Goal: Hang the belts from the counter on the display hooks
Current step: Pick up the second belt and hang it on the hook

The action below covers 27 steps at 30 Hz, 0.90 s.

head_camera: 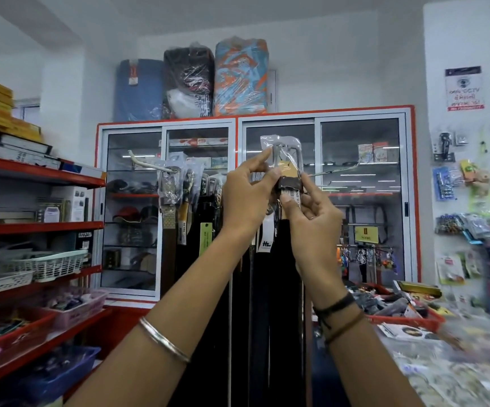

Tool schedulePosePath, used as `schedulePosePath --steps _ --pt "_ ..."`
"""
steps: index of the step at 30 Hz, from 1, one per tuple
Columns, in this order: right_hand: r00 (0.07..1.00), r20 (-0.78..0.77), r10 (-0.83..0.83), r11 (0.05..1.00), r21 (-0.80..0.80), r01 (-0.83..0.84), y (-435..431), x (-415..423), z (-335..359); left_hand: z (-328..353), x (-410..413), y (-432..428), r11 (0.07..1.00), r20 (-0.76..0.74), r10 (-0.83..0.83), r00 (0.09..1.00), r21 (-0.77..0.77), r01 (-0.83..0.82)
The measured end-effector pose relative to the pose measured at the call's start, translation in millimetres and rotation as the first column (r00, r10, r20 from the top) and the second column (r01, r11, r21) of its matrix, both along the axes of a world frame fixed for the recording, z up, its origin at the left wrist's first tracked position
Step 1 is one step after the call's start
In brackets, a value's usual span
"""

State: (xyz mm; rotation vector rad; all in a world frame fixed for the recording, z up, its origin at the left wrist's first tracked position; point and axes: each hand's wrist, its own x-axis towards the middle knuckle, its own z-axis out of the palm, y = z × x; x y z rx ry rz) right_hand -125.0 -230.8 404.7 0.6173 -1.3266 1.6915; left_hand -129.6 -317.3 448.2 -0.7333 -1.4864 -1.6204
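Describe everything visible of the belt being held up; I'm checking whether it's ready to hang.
The belt has a silver metal buckle sealed in a clear plastic sleeve, with a tan tag inside and a dark brown strap hanging straight down below. A white barcode label sits near the buckle. The left hand pinches the buckle's left side; the right hand grips the strap just beneath. It is raised upright before the glass cabinet, not on any hook.
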Motion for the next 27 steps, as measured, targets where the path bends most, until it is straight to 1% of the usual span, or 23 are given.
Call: schedulePosePath --steps 6,10,12,16,19,21,23,25,27 --pt "1.000 0.026 -0.017 0.999 0.043 0.016 -3.1 -13.8 -2.0 -2.2 -13.3 -6.1 0.998 0.025 0.059 0.998 -0.019 -0.058" --pt "0.998 0.051 -0.028 0.993 0.118 0.022 -2.7 -23.4 -13.0 -14.5 -20.3 -9.9 0.999 0.029 0.045 0.999 -0.030 -0.044" --pt "0.998 0.059 -0.035 0.988 0.152 0.025 0.7 -26.3 -16.5 -21.5 -22.6 -12.0 0.997 0.006 0.057 0.998 -0.055 -0.056" --pt "0.994 0.078 -0.072 0.983 0.175 0.058 16.5 -27.6 -26.2 -40.9 -17.6 -9.2 0.963 -0.054 0.234 0.971 -0.123 -0.239" --pt "0.990 0.053 -0.127 0.977 0.181 0.116 32.6 -16.5 -42.9 -64.3 -5.1 2.6 0.943 -0.163 0.313 0.936 -0.065 -0.327" --pt "0.985 0.031 -0.172 0.967 0.197 0.162 47.2 -7.7 -58.0 -82.1 4.3 16.2 0.948 -0.216 0.300 0.929 -0.038 -0.315" --pt "0.969 0.005 -0.248 0.944 0.225 0.240 65.4 2.8 -75.2 -102.2 16.1 32.6 0.964 -0.217 0.249 0.944 -0.043 -0.264" --pt "0.944 0.010 -0.330 0.918 0.237 0.319 86.4 13.1 -93.2 -123.5 24.0 51.7 0.978 -0.192 0.178 0.965 -0.071 -0.195" --pt "0.916 0.052 -0.398 0.894 0.246 0.375 114.7 26.3 -115.3 -148.2 30.9 75.8 0.990 -0.137 0.102 0.985 -0.084 -0.114"
